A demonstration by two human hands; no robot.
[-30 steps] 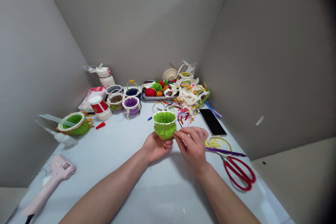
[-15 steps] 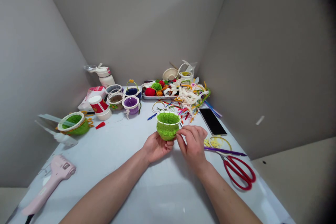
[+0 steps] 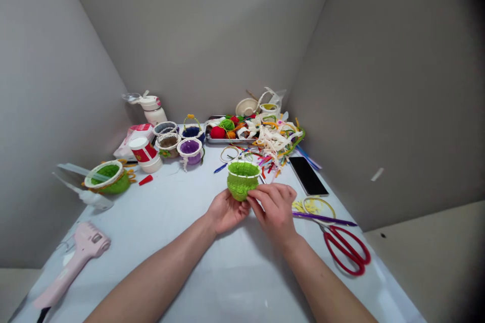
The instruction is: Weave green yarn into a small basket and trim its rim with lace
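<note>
A small bright green yarn basket (image 3: 241,181) with a white rim stands upright just above the table, near its middle. My left hand (image 3: 226,213) is closed under it and cups its base from below. With thumb and fingertips pinched together, my right hand (image 3: 273,207) touches the basket's lower right side. Whether a strand lies in that pinch is hidden. To the right of my right hand lie yellow scraps (image 3: 311,205), a purple pipe cleaner (image 3: 326,218) and red-handled scissors (image 3: 346,250).
At left are a pink hot glue gun (image 3: 85,252), a glue bottle (image 3: 94,199) and a green basket (image 3: 117,181). Farther back stand several small baskets (image 3: 190,152), a white bottle (image 3: 153,109), a tray of yarn (image 3: 212,140) and heaped yarn scraps (image 3: 278,139). A phone (image 3: 307,176) lies at right.
My right hand's fingertips have slid slightly left and upward along the basket's lower side. The left hand keeps its hold, and the basket stays nearly in place.
</note>
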